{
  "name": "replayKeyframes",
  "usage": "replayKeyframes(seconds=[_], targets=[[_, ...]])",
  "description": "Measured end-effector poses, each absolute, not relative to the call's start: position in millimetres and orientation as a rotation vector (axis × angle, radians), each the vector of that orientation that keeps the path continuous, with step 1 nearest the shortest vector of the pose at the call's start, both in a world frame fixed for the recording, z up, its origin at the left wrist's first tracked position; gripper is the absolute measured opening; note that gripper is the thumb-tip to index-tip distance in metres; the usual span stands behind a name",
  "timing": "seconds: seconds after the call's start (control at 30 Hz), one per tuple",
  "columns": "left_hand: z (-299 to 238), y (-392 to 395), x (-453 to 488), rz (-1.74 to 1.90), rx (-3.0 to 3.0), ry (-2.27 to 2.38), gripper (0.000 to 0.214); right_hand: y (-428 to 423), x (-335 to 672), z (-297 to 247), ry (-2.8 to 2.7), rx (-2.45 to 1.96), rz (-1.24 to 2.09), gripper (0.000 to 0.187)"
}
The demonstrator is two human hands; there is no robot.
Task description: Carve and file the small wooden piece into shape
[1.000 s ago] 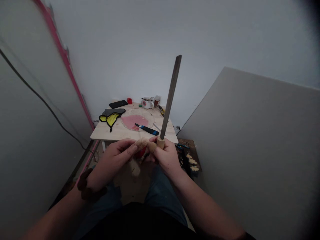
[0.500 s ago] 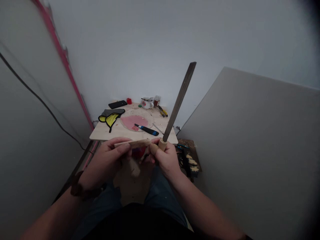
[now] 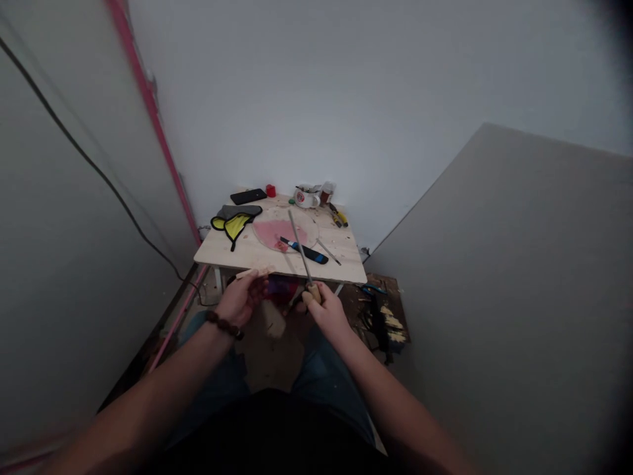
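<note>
My left hand (image 3: 241, 300) pinches a small flat piece of wood (image 3: 246, 274) in front of the table's near edge. In my right hand (image 3: 326, 309) is a file (image 3: 301, 251), gripped by its wooden handle, its metal blade pointing up and away over the table. Hand and hand are apart, and the blade does not touch the wood piece. Behind the blade, a blue and black knife (image 3: 316, 256) lies on a round pink-stained board (image 3: 267, 227). Beneath my hands a pale wooden block (image 3: 273, 322) shows, partly blurred.
On the table (image 3: 212, 251) are a grey-yellow cloth item (image 3: 237, 223), a black phone (image 3: 248, 196), a red cap (image 3: 270, 190), a white mug (image 3: 304, 198), yellow-handled pliers (image 3: 339, 216) and a thin metal strip (image 3: 328, 251). A low brown surface (image 3: 398, 293) with tools stands to the right. Walls close in.
My hands have moved apart, and the wood piece has left the spot beside the file handle. The file has swung from upright-right to leaning left and forward over the table. The view has shifted.
</note>
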State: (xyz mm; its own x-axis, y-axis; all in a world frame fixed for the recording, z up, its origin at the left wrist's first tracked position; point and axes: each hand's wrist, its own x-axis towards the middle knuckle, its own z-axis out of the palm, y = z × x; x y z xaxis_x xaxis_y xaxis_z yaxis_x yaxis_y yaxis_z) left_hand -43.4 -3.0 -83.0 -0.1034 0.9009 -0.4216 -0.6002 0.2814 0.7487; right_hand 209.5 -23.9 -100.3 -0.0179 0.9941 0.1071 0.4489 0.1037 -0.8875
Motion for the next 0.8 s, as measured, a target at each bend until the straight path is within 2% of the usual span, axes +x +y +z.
replayKeyframes(seconds=[0.07,0.2,0.33,0.63,0.8], targets=[[-108,8,-47,1.337,0.274,1.085,0.009,-30,223,-128,-1.757,-1.550,0.842,0.037],[-137,19,-48,1.394,0.196,1.085,0.008,-48,236,-148,-2.009,-1.652,0.835,0.043],[-149,27,-43,1.442,0.151,1.089,0.009,-54,235,-139,-2.135,-1.684,0.813,0.042],[-169,38,-43,1.432,0.204,1.046,0.020,-56,238,-116,-2.374,-1.673,0.565,0.058],[-176,44,-44,1.350,0.384,1.060,0.034,-58,235,-109,-2.460,-1.714,0.487,0.059]])
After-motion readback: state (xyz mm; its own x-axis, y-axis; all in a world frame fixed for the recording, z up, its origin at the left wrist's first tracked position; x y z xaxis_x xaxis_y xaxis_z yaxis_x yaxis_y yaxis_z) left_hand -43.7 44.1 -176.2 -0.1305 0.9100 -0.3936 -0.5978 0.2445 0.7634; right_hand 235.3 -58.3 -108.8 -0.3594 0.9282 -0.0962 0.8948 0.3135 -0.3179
